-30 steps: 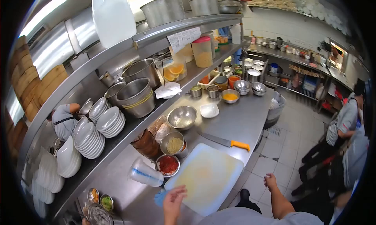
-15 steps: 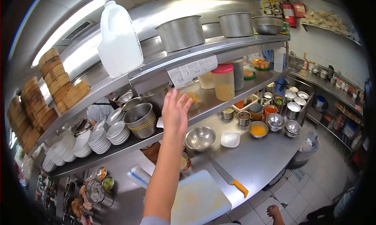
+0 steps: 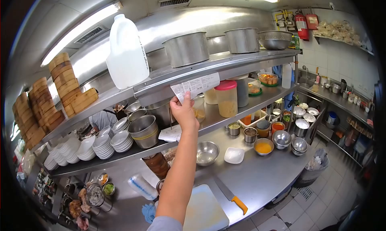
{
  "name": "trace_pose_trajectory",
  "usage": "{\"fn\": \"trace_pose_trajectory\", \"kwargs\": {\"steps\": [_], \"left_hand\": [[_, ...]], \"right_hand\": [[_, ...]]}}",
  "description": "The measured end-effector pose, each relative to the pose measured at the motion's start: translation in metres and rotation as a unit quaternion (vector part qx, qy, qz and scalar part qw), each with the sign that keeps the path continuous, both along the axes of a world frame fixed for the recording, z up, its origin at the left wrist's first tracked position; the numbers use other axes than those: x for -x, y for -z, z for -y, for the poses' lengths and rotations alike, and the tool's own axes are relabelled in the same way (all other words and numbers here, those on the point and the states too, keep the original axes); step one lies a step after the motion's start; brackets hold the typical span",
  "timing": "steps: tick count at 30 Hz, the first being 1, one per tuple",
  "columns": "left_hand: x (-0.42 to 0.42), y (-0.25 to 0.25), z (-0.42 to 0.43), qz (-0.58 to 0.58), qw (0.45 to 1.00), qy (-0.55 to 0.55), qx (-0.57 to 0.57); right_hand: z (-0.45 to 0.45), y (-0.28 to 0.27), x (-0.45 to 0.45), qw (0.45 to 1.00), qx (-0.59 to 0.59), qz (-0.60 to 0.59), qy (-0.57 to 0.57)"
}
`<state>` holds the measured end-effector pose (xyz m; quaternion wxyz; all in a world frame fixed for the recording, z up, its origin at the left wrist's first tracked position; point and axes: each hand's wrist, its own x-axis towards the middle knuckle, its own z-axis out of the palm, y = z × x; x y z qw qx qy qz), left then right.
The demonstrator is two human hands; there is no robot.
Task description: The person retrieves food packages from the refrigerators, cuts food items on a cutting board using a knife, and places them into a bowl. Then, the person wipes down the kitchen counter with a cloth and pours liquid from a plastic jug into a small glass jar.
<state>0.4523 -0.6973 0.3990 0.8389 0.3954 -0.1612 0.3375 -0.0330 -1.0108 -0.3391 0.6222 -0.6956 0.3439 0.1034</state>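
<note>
My left hand (image 3: 185,110) is raised to the shelving. Its thumb lies on the front of a printed order slip (image 3: 203,83), with the fingers behind, pinching the lower left part. The slip hangs along the upper shelf's front edge; whether it is still attached there I cannot tell. Behind the hand, a clear container (image 3: 199,109) is partly hidden on the middle shelf. Below the wrist, more white paper (image 3: 170,133) lies at that shelf's edge. To the right stands a tub with a pink lid (image 3: 227,99). My right hand is out of view.
A white jug (image 3: 127,54) and metal pots (image 3: 186,49) stand on the upper shelf (image 3: 237,63). Stacked white bowls (image 3: 120,139) and a metal pail (image 3: 143,130) sit on the middle shelf. Below are a yellow-handled knife (image 3: 233,199), a cutting board (image 3: 205,209) and a metal bowl (image 3: 208,153).
My left hand, open with fingers spread just before, has closed on the order slip. My right hand, seen at the lower right earlier, has left the view. The view has tilted up slightly.
</note>
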Motion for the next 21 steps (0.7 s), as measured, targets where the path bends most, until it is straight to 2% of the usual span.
{"fn": "trace_pose_trajectory", "kwargs": {"steps": [2,3,5,11,19,21], "left_hand": [[-0.004,-0.002,0.001,-0.002,1.000,0.000,0.008],[-0.005,-0.001,0.001,-0.005,1.000,-0.001,0.015],[-0.007,0.001,-0.007,0.001,0.999,-0.004,0.041],[-0.001,0.003,-0.053,0.012,0.994,-0.017,0.103],[0.005,0.001,-0.081,0.039,0.996,-0.019,0.074],[0.019,0.001,-0.079,0.045,0.987,0.045,0.148]], "right_hand": [[0.012,0.002,-0.002,0.993,0.067,-0.078,-0.064],[0.018,0.003,0.000,0.992,0.069,-0.079,-0.065],[0.028,-0.004,-0.004,0.997,0.063,-0.033,-0.019],[0.036,-0.001,-0.025,0.998,0.023,-0.048,0.025],[0.025,0.017,-0.043,0.999,0.010,0.001,-0.041],[0.020,-0.003,-0.046,0.999,0.020,-0.012,-0.044]]}}
